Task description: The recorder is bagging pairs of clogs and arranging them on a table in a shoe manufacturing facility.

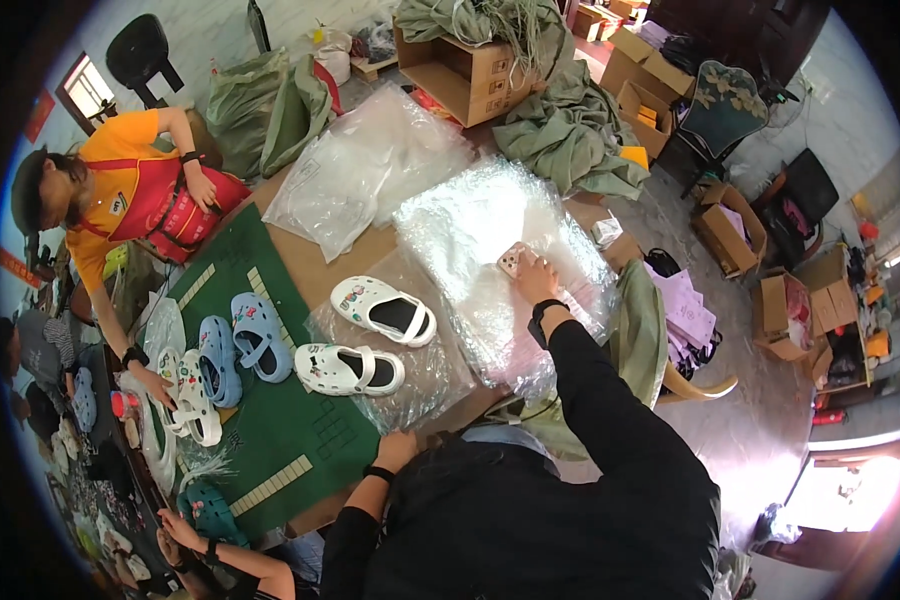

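My right hand (538, 281) reaches out over the stacked clear plastic bags (450, 235), its fingers around a phone (515, 260) in a pale pink case that lies on or just above the plastic. At the table's near edge, my left hand (398, 451) is curled closed, and nothing shows in it. Beyond that hand, two white clogs with colourful charms, the upper one (385, 309) and the lower one (350, 370), rest on a clear bag (425, 385). Two blue clogs (261, 336) with charms stand on the green mat (305, 430) to their left.
A co-worker in a red apron (175, 215) touches white clogs (198, 405) at the left. Another person's hands (182, 530) are near teal clogs (210, 512). A cardboard box (485, 85) and green sacks (575, 135) sit at the back. Chairs and boxes (727, 230) stand to the right.
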Demonstrator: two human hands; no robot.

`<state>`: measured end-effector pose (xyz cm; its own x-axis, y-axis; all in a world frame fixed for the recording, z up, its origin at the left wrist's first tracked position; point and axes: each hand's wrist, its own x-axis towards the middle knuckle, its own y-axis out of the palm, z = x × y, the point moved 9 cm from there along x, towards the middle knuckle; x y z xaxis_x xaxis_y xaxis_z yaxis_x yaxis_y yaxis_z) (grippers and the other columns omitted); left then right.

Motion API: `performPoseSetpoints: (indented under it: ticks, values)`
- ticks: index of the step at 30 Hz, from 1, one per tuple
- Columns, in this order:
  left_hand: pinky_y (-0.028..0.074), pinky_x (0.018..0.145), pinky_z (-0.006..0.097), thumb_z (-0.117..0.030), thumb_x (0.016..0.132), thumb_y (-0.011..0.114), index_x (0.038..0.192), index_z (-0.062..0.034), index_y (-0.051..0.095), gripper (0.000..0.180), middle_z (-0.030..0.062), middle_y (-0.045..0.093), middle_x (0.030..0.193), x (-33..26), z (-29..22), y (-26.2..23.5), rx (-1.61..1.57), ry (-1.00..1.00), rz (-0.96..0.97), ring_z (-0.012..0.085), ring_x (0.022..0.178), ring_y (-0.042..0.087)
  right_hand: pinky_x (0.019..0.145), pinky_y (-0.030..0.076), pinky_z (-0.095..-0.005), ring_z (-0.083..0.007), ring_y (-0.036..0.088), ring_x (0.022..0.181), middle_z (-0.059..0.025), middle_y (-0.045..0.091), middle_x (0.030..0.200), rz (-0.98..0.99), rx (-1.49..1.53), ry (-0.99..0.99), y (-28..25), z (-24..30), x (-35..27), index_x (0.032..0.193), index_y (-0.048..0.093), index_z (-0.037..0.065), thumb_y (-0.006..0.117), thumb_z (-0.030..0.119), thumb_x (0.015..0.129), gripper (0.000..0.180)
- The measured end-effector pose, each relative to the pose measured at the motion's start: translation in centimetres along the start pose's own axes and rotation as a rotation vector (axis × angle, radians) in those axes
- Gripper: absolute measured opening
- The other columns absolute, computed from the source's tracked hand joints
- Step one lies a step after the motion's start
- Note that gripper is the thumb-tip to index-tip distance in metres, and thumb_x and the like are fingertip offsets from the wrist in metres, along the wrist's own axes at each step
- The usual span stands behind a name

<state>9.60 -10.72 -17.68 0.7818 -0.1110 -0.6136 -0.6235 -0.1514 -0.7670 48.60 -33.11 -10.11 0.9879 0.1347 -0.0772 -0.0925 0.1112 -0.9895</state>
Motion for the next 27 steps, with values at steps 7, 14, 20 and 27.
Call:
performPoseSetpoints:
  ticks: [7,14,20,27]
  values:
    - [0.051,0.073,0.048,-0.02,0.085,0.046,0.117,-0.0047,0.055,0.037,0.0271,0.058,0.108,0.1,0.8,1.9,-0.005,-0.032,-0.109,0.0401,0.088,0.062,0.094,0.037,-0.05,-0.039,0.045,0.112,-0.0223,0.046,0.126,-0.07,-0.042,-0.131,0.2,-0.1,0.2,0.135,0.043,0.02,0.059,0.033,0.081,0.057]
    - [0.052,0.07,0.048,-0.021,0.085,0.045,0.114,-0.0047,0.057,0.035,0.028,0.058,0.108,0.4,1.1,2.4,-0.012,-0.056,-0.105,0.04,0.086,0.063,0.079,0.054,-0.0389,-0.0305,0.064,0.083,-0.0199,0.063,0.103,0.694,2.119,0.184,-3.2,2.8,-3.6,0.12,0.052,-0.001,0.028,0.048,0.093,0.061]
    - [0.053,0.065,0.047,-0.023,0.079,0.056,0.091,0.0003,0.062,0.028,0.0268,0.063,0.089,1.2,0.6,0.8,-0.073,-0.06,-0.053,0.0383,0.077,0.064,0.087,0.05,-0.0454,-0.0377,0.061,0.09,-0.0264,0.059,0.109,0.983,2.262,0.001,-5.1,4.2,-5.8,0.13,0.043,-0.002,0.028,0.046,0.092,0.063]
    - [0.052,0.064,0.047,-0.021,0.078,0.054,0.089,0.0003,0.062,0.026,0.0246,0.063,0.082,0.5,0.2,0.1,-0.072,-0.039,-0.146,0.0389,0.073,0.064,0.079,0.053,-0.0408,-0.0324,0.064,0.082,-0.0219,0.062,0.101,0.9,2.163,0.134,-3.4,3.4,-5.5,0.125,0.048,-0.002,0.03,0.045,0.092,0.061]
